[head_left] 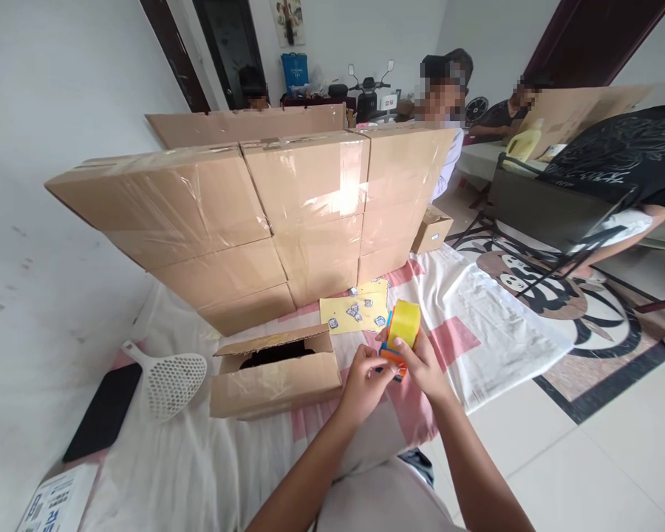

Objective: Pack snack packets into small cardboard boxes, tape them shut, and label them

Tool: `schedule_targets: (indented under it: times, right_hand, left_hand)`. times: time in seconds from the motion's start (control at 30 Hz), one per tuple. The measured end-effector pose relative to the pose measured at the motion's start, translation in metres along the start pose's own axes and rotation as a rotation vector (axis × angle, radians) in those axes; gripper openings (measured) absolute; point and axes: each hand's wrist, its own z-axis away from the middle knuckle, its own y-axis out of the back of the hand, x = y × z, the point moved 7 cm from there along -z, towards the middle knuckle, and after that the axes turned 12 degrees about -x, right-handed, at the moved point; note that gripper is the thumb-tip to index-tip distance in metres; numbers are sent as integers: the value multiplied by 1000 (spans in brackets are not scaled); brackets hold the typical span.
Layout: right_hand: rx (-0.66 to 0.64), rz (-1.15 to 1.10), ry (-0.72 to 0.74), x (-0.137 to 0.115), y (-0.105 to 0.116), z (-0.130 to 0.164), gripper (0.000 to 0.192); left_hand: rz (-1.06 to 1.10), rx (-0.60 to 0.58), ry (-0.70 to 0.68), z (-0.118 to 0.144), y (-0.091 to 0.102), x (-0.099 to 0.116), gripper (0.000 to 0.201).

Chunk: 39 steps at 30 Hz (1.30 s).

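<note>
My right hand (425, 368) is wrapped round a tape dispenser (392, 355) in orange and blue, with a wide yellow tape roll (406, 322) at its top. The dispenser is held above the table's front edge. Close against its lower side, my left hand (364, 383) has thumb and forefinger pinched together; whatever lies between them is too small to make out. Behind my hands lies a yellow sheet (346, 314) with drawn block shapes. To the left of my hands stands a cardboard box (280, 388) with its top slot open and a dark inside.
A wall of taped cardboard boxes (315, 177) stands across the table. On the left lie a white perforated paddle (174, 380), a black flat case (105, 410) and a white printed box (58, 499). A small carton (432, 229) sits behind right. Other people sit beyond, near a chair (557, 203).
</note>
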Motion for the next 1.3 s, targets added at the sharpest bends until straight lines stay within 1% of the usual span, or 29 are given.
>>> schedule_targets:
  times: [0.07, 0.1, 0.23, 0.27, 0.33, 0.5, 0.73, 0.97, 1.03, 1.17, 1.23, 1.3]
  right_hand:
    - [20, 14, 10, 4, 7, -4, 31]
    - [32, 13, 11, 7, 10, -6, 31]
    - [67, -30, -6, 13, 19, -8, 30]
    - [82, -47, -8, 13, 20, -8, 30]
    - [107, -80, -17, 12, 21, -8, 29]
    - [128, -142, -45, 10, 18, -10, 28]
    - [103, -231, -19, -3, 18, -20, 28]
    - [164, -267, -65, -2, 19, -26, 29]
    - [202, -291, -34, -3, 24, -31, 26]
    - [331, -347, 67, -9, 40, -40, 21]
    - [336, -358, 78, -12, 42, -45, 22]
    - [299, -360, 65, -16, 38, -48, 22]
  left_hand:
    - [15, 0, 3, 2, 3, 5, 19]
    - [40, -21, 9, 3, 3, 7, 20]
    - [192, -209, 69, 5, -7, 3, 31]
    - [216, -240, 89, 5, -9, 0, 35]
    - [244, -258, 126, 5, -12, -6, 41]
    - [282, -239, 177, 5, -13, -17, 47]
    - [276, -187, 140, 5, -8, -12, 46]
    - [251, -149, 127, 7, -7, -16, 40]
    - [242, -144, 131, 10, -9, -19, 37]
    - [224, -141, 145, 19, -12, -26, 31]
    - [223, -136, 150, 23, -12, -28, 31]
    - [228, -131, 157, 25, -10, -28, 31]
